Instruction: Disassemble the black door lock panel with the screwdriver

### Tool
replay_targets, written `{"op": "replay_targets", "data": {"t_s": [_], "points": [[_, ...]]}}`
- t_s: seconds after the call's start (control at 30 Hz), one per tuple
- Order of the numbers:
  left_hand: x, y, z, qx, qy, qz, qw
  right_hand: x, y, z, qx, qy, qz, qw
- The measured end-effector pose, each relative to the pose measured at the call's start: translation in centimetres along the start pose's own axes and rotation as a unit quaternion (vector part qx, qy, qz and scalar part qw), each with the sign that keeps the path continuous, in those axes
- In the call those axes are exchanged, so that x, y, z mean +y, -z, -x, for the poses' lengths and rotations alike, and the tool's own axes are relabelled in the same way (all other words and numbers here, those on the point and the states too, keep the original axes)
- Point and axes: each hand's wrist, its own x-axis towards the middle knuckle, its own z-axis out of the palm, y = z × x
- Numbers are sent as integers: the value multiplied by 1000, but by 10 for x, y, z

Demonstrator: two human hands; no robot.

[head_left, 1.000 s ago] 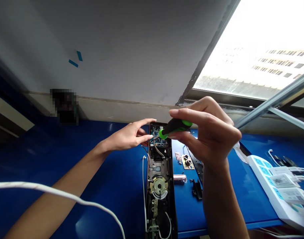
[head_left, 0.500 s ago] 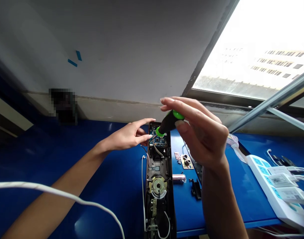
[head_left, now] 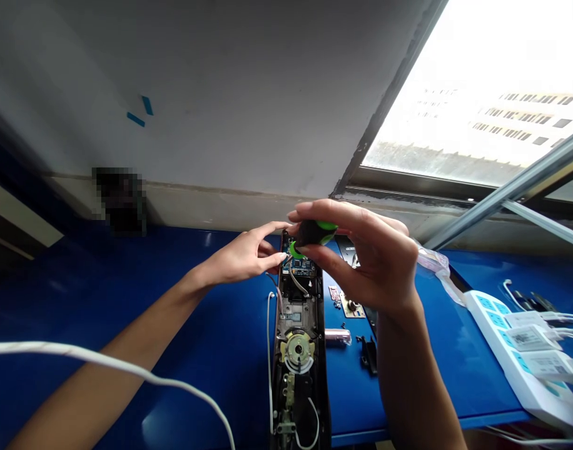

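A long black lock body (head_left: 299,350) lies open on the blue table (head_left: 211,337), its circuit board (head_left: 301,267) at the far end. My right hand (head_left: 368,262) is closed round a black and green screwdriver (head_left: 312,235), whose tip points down at the circuit board. My left hand (head_left: 246,255) rests at the left edge of the lock's far end, fingers stretched and touching it beside the board. A round brass part (head_left: 298,350) shows in the lock's middle.
Small loose parts (head_left: 349,306) and a black piece (head_left: 368,356) lie right of the lock. A white power strip (head_left: 521,350) with plugs sits at the right. A white cable (head_left: 127,372) crosses the near left. Wall and window stand behind.
My right hand has lowered and shifted left with the screwdriver, bringing it closer over the circuit board. My left hand has stayed in place.
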Motion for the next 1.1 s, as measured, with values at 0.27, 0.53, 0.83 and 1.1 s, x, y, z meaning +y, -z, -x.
{"op": "replay_targets", "data": {"t_s": [0.27,0.53,0.83,1.1], "points": [[-5,-2,0,12,-6,15,1000,4,0,1,18,11,-11,1000],[1,-6,-1,29,-3,-4,1000,3,0,4,6,-28,-24,999],[-5,-2,-3,49,-4,14,999,10,-11,4,26,-40,1,999],[-2,-2,-4,43,0,26,999,12,-15,4,59,-20,17,998]]}}
